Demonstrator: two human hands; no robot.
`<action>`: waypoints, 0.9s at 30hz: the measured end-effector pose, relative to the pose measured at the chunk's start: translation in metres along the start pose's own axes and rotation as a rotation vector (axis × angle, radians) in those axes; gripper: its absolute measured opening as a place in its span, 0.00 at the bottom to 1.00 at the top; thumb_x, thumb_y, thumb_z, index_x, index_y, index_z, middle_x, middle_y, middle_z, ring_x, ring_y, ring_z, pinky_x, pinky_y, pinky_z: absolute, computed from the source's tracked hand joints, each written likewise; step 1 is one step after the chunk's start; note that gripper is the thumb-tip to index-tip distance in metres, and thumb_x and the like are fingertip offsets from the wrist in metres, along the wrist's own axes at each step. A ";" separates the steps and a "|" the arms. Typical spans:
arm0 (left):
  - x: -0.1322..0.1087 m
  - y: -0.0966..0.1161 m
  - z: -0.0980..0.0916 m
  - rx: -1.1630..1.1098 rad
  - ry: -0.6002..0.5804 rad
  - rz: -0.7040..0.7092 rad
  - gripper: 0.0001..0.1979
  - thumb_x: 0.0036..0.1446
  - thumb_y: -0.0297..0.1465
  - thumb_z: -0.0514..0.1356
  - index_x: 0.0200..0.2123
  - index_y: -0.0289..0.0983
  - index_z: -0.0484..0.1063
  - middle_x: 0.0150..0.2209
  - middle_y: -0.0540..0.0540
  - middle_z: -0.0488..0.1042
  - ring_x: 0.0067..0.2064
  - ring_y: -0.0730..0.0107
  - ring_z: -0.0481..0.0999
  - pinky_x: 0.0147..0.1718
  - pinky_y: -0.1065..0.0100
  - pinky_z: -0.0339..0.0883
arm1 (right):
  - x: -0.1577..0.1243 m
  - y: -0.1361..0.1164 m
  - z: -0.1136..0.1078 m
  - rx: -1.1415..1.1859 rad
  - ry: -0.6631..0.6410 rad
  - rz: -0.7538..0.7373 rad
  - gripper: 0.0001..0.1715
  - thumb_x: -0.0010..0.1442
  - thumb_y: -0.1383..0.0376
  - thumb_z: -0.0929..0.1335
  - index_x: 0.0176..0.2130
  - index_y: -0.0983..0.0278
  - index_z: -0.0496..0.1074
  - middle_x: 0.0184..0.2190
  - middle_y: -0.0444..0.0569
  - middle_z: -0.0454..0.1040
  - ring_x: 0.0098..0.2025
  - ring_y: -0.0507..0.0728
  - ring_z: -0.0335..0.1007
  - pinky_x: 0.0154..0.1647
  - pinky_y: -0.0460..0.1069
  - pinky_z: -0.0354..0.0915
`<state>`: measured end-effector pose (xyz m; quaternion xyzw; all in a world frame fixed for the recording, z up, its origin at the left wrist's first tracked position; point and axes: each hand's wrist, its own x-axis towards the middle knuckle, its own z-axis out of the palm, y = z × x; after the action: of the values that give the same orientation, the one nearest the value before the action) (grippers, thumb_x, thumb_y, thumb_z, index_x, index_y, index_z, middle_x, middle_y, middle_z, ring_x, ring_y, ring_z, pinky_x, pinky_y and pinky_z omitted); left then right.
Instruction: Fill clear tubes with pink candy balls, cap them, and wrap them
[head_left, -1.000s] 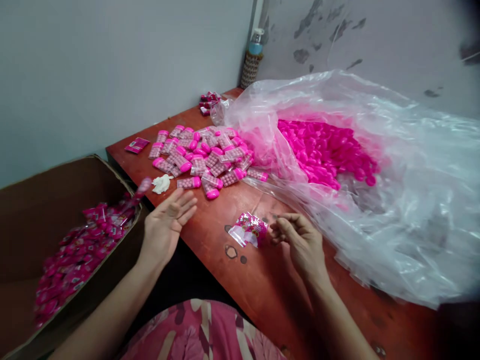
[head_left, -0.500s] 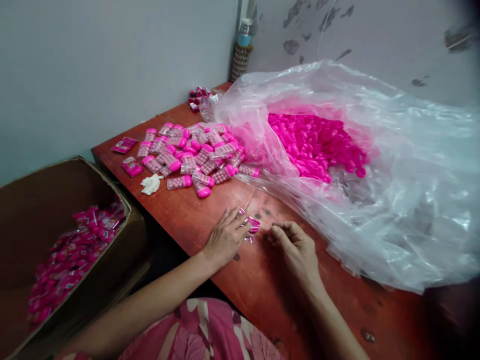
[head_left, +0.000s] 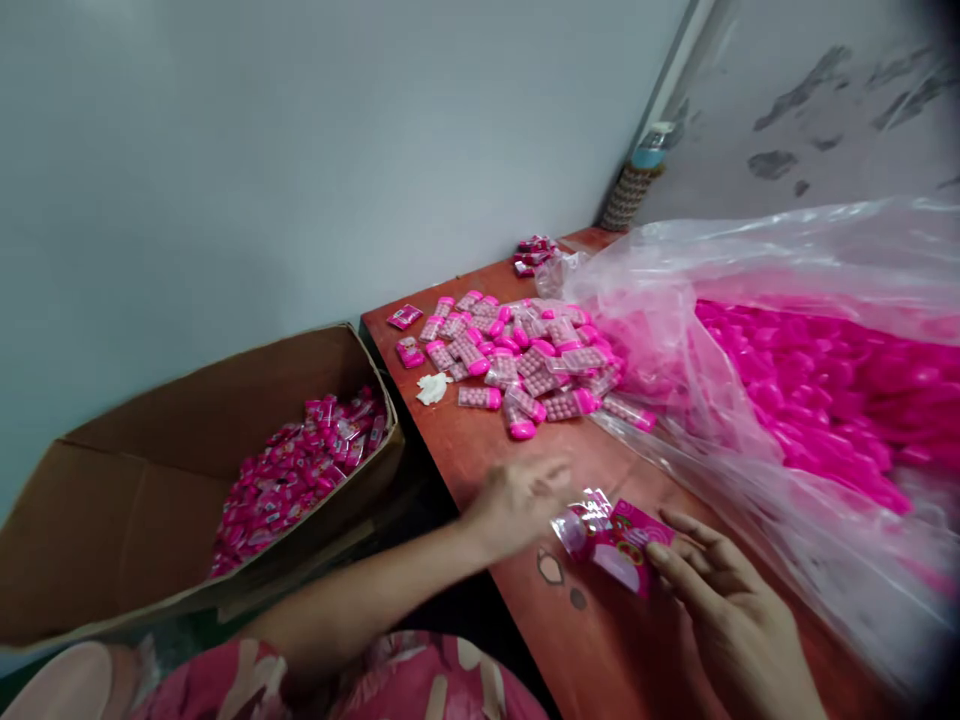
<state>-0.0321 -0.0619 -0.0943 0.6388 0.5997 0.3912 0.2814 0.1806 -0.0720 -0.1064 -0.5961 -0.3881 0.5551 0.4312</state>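
Observation:
My right hand (head_left: 720,590) pinches a pink printed plastic packet (head_left: 634,535) by its right edge, thumb on top, above the table. Beside that packet's left edge lies or hangs a shiny clear wrapper (head_left: 581,520); whether the two are joined I cannot tell. My left hand (head_left: 521,500) is smeared by motion just left of the wrapper, so its fingers do not show clearly. Farther off is a pile of small clear containers (head_left: 525,380) filled with pale pink beads and closed with bright pink caps.
A cardboard box (head_left: 112,480) at the left holds many pink packets (head_left: 300,460). To the right, a large clear plastic bag (head_left: 720,240) contains bright pink caps (head_left: 810,390). A crumpled white scrap (head_left: 433,388) lies near the table's edge, and a bottle (head_left: 651,145) stands at the back.
The camera has turned left, bringing more of the box into view. My right hand now holds the pink packet raised, and my left hand has come off the wrapper on the table.

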 end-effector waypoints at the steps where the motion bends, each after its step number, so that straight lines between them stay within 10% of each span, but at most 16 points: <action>1: 0.010 -0.012 -0.021 0.065 0.055 -0.011 0.15 0.56 0.38 0.57 0.46 0.41 0.71 0.44 0.48 0.75 0.44 0.68 0.74 0.45 0.72 0.67 | -0.001 -0.001 0.002 -0.020 -0.002 0.005 0.36 0.37 0.57 0.76 0.44 0.64 0.67 0.26 0.45 0.73 0.27 0.51 0.69 0.26 0.40 0.66; 7: 0.085 -0.106 -0.141 0.476 0.291 -0.278 0.33 0.51 0.36 0.61 0.59 0.32 0.56 0.62 0.31 0.50 0.60 0.43 0.53 0.56 0.48 0.50 | -0.002 0.000 0.018 0.032 0.002 0.088 0.34 0.35 0.57 0.77 0.42 0.64 0.67 0.28 0.46 0.75 0.29 0.54 0.72 0.27 0.43 0.68; 10: 0.106 -0.132 -0.160 0.582 0.212 -0.318 0.32 0.43 0.39 0.67 0.52 0.36 0.66 0.57 0.35 0.62 0.55 0.43 0.62 0.52 0.51 0.57 | -0.002 0.003 0.025 0.056 -0.035 0.079 0.32 0.38 0.58 0.77 0.41 0.64 0.67 0.28 0.45 0.75 0.29 0.54 0.72 0.28 0.43 0.68; 15: 0.096 -0.125 -0.169 0.683 0.197 -0.264 0.25 0.46 0.44 0.63 0.46 0.36 0.71 0.46 0.43 0.73 0.48 0.56 0.70 0.48 0.62 0.62 | 0.002 0.009 0.026 0.054 -0.045 0.009 0.25 0.42 0.61 0.76 0.40 0.63 0.68 0.26 0.44 0.73 0.27 0.52 0.70 0.26 0.44 0.67; 19: 0.054 -0.105 -0.191 0.740 0.363 -0.261 0.24 0.53 0.41 0.59 0.50 0.35 0.66 0.54 0.42 0.66 0.54 0.50 0.63 0.53 0.51 0.54 | 0.006 0.008 0.031 0.106 -0.078 0.004 0.22 0.45 0.61 0.74 0.40 0.64 0.68 0.26 0.44 0.73 0.27 0.53 0.70 0.27 0.47 0.66; 23: 0.018 -0.086 -0.175 0.610 0.562 -0.261 0.31 0.47 0.42 0.63 0.54 0.43 0.61 0.62 0.51 0.54 0.60 0.50 0.56 0.58 0.53 0.48 | 0.013 0.005 0.037 0.177 -0.129 0.030 0.23 0.45 0.62 0.74 0.41 0.64 0.67 0.26 0.43 0.72 0.26 0.52 0.69 0.26 0.45 0.65; 27: 0.001 -0.047 -0.093 -0.312 0.031 -0.450 0.25 0.45 0.46 0.63 0.42 0.33 0.73 0.39 0.43 0.77 0.37 0.59 0.76 0.43 0.59 0.69 | 0.015 0.003 0.039 0.199 -0.158 0.034 0.23 0.45 0.63 0.74 0.41 0.63 0.67 0.26 0.41 0.70 0.25 0.49 0.67 0.26 0.43 0.63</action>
<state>-0.1358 -0.0650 -0.0830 0.4320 0.6634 0.4164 0.4471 0.1425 -0.0558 -0.1147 -0.5114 -0.3537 0.6432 0.4468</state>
